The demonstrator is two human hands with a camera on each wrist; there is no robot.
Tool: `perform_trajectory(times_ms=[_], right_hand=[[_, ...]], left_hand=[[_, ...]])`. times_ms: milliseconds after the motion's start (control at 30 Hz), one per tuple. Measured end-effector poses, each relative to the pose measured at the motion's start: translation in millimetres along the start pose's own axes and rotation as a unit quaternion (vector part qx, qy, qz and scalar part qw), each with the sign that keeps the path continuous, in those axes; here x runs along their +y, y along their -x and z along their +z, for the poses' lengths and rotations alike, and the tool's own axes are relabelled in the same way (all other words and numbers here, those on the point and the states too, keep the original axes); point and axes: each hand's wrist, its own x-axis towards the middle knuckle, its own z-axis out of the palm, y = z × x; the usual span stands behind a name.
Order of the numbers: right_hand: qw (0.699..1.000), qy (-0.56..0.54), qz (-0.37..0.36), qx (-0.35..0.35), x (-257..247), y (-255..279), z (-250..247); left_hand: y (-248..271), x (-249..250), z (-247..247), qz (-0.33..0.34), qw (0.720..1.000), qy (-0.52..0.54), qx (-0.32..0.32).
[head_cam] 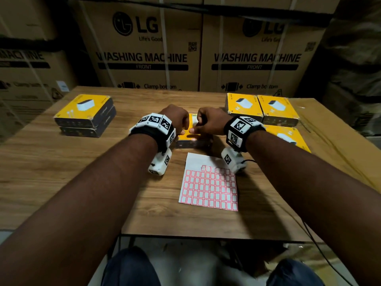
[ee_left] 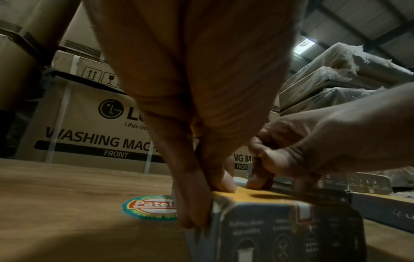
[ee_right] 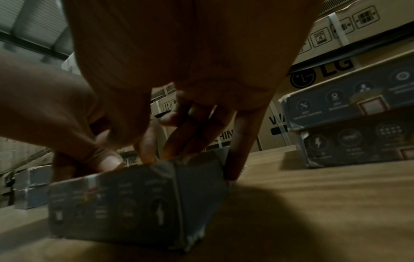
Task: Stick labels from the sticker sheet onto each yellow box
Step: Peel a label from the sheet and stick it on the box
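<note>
Yellow box (head_cam: 192, 131): both hands (head_cam: 174, 118) (head_cam: 210, 120) pinching a label (ee_left: 250, 168) onto it; crooked placement likely if box is slipping.

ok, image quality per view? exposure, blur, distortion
Head: evenly lit, sharp, wide-angle bending at the table edges. Left wrist: dim, left hand soft, box print blurry. Right wrist: darkest, right hand near-silhouette, heavy shadow, box text smeared.
</note>
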Motion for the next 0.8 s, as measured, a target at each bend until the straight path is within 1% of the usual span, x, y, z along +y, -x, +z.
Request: perform_trajectory(times_ms=[167,267,367,467,567,700,800], right_hand=[[1.000,-0.011,-0.004,-0.020,-3.0,2.0,0.4],[1.000,0.002,-0.002,-0.012,-2.7,-0.2,-1.9],[1.000,-0.024,0.002,0.006,-0.1,3.6,-2.2],[1.000,-0.002,-0.012,0.020,1.0,8.7,-1.0],[1.000,0.001,-0.018,0.018,2.2,9.9,-0.3],[1.000,-0.021,-0.016,0.007,-0.4,12.8,-2.1],[1.000,-0.025,-0.011,0.013,0.9,16.3,-0.9]], left_hand=[[2.3,1.7,0.3,-0.001,1.000,0.005,0.003],[3.0,1.4,1.3,-0.003,1.000,0.003,0.004],[4.6,1.8,1.9,-0.010,1.000,0.000,-0.011],[8.4,2.7,1.6,-0.025,1.000,0.007,-0.008],[10.6,9.7,4.0,-0.031,0.999,-0.023,-0.021],[12.6,22.0,11.1,-0.033,0.997,-0.070,-0.008],[15.4,27.6,10.7,-0.034,0.995,-0.088,-0.015]])
